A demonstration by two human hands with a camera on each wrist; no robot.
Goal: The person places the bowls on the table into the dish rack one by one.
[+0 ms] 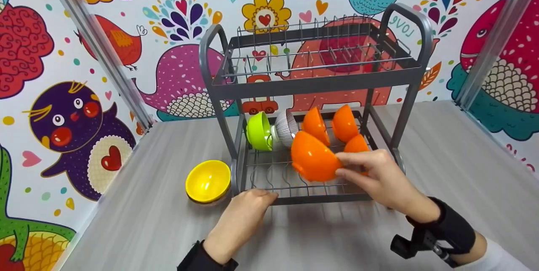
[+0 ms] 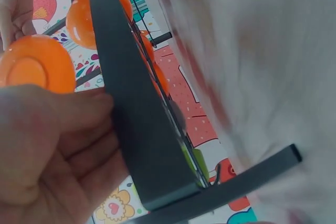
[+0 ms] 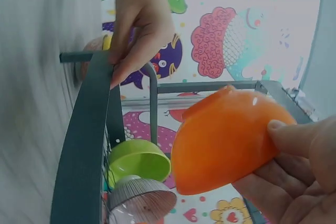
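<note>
My right hand (image 1: 381, 180) pinches an orange bowl (image 1: 315, 158) by its rim between thumb and fingers. The bowl is tilted on its side, over the front of the lower tier of a grey two-tier dish rack (image 1: 324, 199). At the lower tier's front left, my left hand (image 1: 244, 214) grips the front bar, thumb and fingers on either side of it in the left wrist view. Behind the held bowl, a green bowl (image 1: 257, 132), a striped bowl (image 1: 286, 128) and several orange bowls (image 1: 344, 122) stand on edge in the lower tier. My right fingers partly hide the nearest orange one.
A yellow bowl (image 1: 208, 181) sits upright on the table (image 1: 164, 170), left of the rack. The upper tier (image 1: 320, 81) spans above the bowls, with wire dividers and curved side handles (image 1: 408, 12). Cartoon-printed walls (image 1: 168, 22) stand behind and at the sides.
</note>
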